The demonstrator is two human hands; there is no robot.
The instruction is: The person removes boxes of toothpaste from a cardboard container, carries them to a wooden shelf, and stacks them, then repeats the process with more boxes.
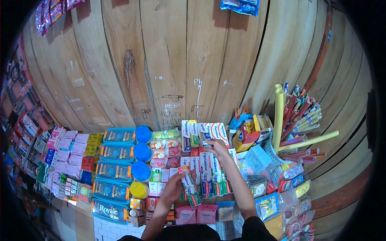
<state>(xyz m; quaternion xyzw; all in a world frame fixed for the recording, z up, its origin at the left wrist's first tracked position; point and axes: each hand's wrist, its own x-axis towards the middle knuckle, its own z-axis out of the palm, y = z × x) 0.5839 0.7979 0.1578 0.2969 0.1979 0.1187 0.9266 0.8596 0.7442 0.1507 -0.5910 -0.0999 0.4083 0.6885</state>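
Note:
My left hand [172,188] is closed round a toothpaste box [189,186] marked Ciptadent, white and red with a green end, held tilted over the front of the display. Farther back, my right hand [217,148] has its fingers bent on the lower end of a Pepsodent toothpaste box [206,131] in the rear row. Its fingertips are partly hidden, but they appear to grip that box. Between and below the hands, several Ciptadent boxes [206,170] stand in a row. More Pepsodent boxes [219,132] lean against the wooden wall.
Left of the toothpaste are stacked soap packs [159,152], tubs with blue lids [142,152] and Royale packs [116,172]. Pink packets [186,215] lie in front. On the right, a basket [275,150] holds yellow tubes [278,116] and rolls. Planks [169,60] form the back wall.

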